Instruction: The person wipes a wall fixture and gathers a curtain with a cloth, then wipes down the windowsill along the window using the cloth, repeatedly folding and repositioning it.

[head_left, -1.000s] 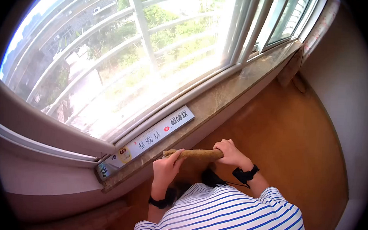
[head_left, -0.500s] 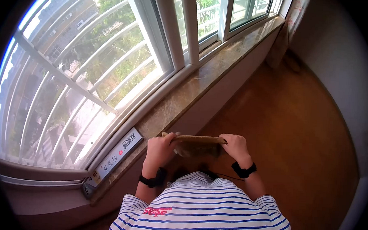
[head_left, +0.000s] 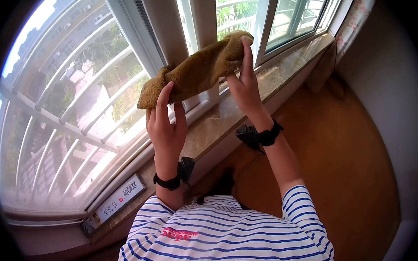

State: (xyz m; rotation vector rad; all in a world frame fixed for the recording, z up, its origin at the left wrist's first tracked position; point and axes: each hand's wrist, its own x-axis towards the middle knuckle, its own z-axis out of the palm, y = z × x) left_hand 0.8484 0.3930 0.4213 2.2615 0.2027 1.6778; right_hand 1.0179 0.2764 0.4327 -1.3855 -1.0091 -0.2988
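A brown, fuzzy cloth (head_left: 198,71) is stretched between my two hands, raised in front of the window frame. My left hand (head_left: 166,123) grips its lower left end, with fingers spread over and under the fabric. At the upper right end, my right hand (head_left: 243,82) holds the cloth between thumb and fingers. The cloth sags and folds a little in the middle. Whether it touches the frame behind it, I cannot tell. Each wrist wears a black band with a small device.
A barred window (head_left: 74,90) fills the left side. Along it runs a brown marble sill (head_left: 219,124), with a long white box (head_left: 115,203) lying at its near end. A patterned curtain (head_left: 359,20) hangs at the far right, above the wooden floor (head_left: 331,151).
Both hands have risen from near my body up toward the window, carrying the cloth. The cloth now tilts up to the right and shows its broad face.
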